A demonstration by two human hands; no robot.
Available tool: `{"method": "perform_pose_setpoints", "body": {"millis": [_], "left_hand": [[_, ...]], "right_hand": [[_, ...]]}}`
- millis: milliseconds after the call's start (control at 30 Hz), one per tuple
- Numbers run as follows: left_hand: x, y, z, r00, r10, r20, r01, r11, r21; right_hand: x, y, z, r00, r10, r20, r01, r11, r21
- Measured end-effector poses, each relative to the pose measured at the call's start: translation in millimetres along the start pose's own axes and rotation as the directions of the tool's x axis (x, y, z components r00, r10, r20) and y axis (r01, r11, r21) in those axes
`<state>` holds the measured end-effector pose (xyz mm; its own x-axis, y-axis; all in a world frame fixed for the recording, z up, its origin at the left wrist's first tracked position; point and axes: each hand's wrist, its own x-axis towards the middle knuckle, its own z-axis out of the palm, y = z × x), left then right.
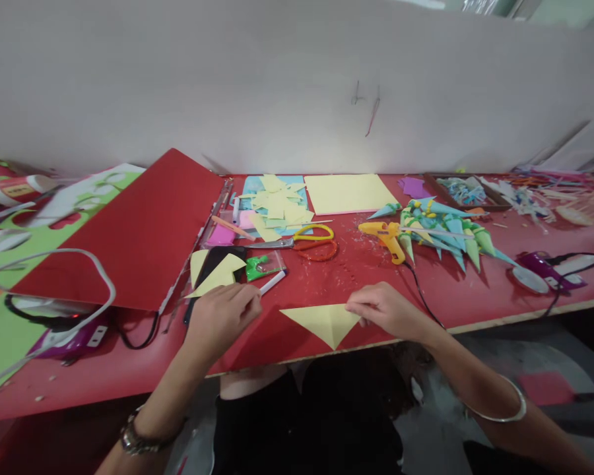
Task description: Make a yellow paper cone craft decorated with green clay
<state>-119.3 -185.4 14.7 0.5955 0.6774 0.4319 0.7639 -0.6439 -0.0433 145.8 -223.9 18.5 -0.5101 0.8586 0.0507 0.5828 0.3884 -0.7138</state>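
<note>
A yellow paper triangle (327, 323) lies at the front edge of the red table, its point toward me and a crease down its middle. My right hand (382, 309) pinches its right corner between thumb and fingers. To the left of the paper, apart from it, my left hand (225, 313) hovers with fingers curled together; whether anything is inside cannot be made out. Just beyond that hand are a white marker (273, 282), cut yellow paper pieces (220, 276) and a small bag of green bits (264, 265).
Scissors (311, 241) and yellow sheets (349, 193) lie farther back. A yellow glue gun (387, 239) with a cord sits beside a pile of paper cones (443, 227). A red board (138, 244) fills the left, near a purple power strip (74, 336).
</note>
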Motion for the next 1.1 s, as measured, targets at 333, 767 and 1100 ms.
{"method": "perform_pose_setpoints", "body": {"millis": [333, 767, 1100], "left_hand": [[18.5, 33.2, 5.8, 0.899, 0.223, 0.377, -0.162, 0.969, -0.185], [13.3, 32.3, 4.9, 0.875, 0.127, 0.467, 0.018, 0.956, -0.293], [3.3, 1.9, -6.6, 0.845, 0.094, 0.527, 0.162, 0.893, -0.419]], "right_hand": [[18.4, -6.6, 4.6, 0.964, -0.245, -0.107, 0.191, 0.911, -0.366], [30.4, -7.2, 28.8, 0.901, -0.403, -0.161, 0.229, 0.755, -0.614], [11.2, 25.7, 5.3, 0.903, -0.266, -0.338, 0.038, 0.833, -0.552]]}}
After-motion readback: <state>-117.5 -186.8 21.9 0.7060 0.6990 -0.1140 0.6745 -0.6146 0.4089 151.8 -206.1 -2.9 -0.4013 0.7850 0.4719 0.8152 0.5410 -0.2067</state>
